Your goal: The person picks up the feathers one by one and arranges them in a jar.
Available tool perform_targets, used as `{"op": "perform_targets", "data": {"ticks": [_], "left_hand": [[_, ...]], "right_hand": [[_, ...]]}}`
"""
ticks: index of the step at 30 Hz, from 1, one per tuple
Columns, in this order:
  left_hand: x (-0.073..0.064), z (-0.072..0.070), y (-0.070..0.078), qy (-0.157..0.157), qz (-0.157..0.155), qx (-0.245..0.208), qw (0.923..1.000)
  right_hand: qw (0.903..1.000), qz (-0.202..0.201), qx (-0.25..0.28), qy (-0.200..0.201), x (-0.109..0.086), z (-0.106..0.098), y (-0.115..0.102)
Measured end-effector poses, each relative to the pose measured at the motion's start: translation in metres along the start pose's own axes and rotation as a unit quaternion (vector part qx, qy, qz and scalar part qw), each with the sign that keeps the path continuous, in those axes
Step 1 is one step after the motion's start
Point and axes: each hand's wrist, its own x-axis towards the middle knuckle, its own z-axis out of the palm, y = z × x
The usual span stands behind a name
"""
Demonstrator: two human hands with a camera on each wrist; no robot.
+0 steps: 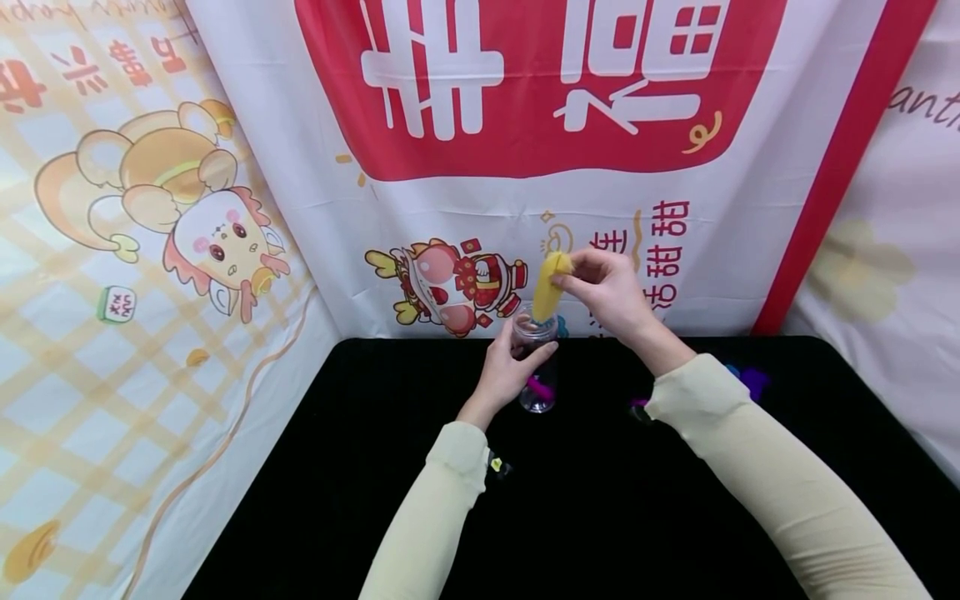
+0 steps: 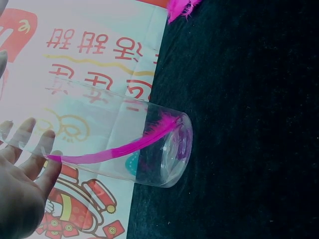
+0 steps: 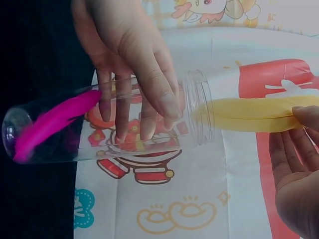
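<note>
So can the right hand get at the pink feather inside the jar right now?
Probably not: the right hand pinches a yellow feather at the mouth of the jar, and the pink feather sits deeper inside.

A feather (image 3: 56, 122) sits in the jar (image 2: 112, 124), a second feather (image 3: 251, 114) at its mouth.

A black worktop (image 1: 600, 517) with a matte, cloth-like surface carries the things. Its far corners are rounded, its far edge runs along a printed white hanging (image 1: 480, 204), and pale specks dot it. A clear jar (image 2: 119, 127) is upright at the far side; whether its base touches the surface cannot be told. To its right lie a magenta feather (image 2: 183, 7) and, farther right, a purple piece (image 1: 756, 383) beside something blue (image 1: 732, 370), partly hidden by the right sleeve (image 1: 780, 467).
</note>
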Motion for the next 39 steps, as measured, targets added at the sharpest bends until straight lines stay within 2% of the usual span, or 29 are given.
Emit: {"op": "perform_targets", "data": {"ticks": [5,12,18,19,23,26,30,34,39], "left_hand": [[0.001,0.000,-0.003,0.008,0.011,0.006,0.9999],[0.001,0.000,-0.003,0.009,0.010,0.009,0.9999],[0.002,-0.001,-0.003,-0.005,-0.004,0.004,1.0000],[0.001,-0.002,-0.001,-0.010,-0.009,0.003,0.9999],[-0.008,-0.006,0.022,-0.021,-0.013,0.009,0.9997],[-0.008,-0.005,0.019,-0.007,0.001,0.015,0.9999],[0.001,0.001,-0.003,0.012,0.015,0.018,0.9997],[0.001,0.002,-0.002,0.014,0.020,0.018,0.9995],[0.002,0.002,-0.001,0.008,0.011,0.009,0.9999]], "right_hand": [[0.9999,0.002,-0.010,0.001,0.001,0.001,0.001],[0.9997,0.011,-0.019,-0.001,0.001,0.004,0.005],[0.9993,0.025,-0.026,-0.010,0.001,0.006,0.010],[0.9992,0.027,-0.029,-0.010,0.001,0.006,0.011],[0.9985,0.037,-0.038,-0.014,0.001,0.006,0.012],[0.9981,0.044,-0.038,-0.019,0.002,0.007,0.014],[0.9979,0.049,-0.036,-0.023,0.001,0.008,0.016],[0.9978,0.048,-0.038,-0.025,0.000,0.009,0.019],[0.9976,0.054,-0.036,-0.027,-0.001,0.010,0.022]]}}
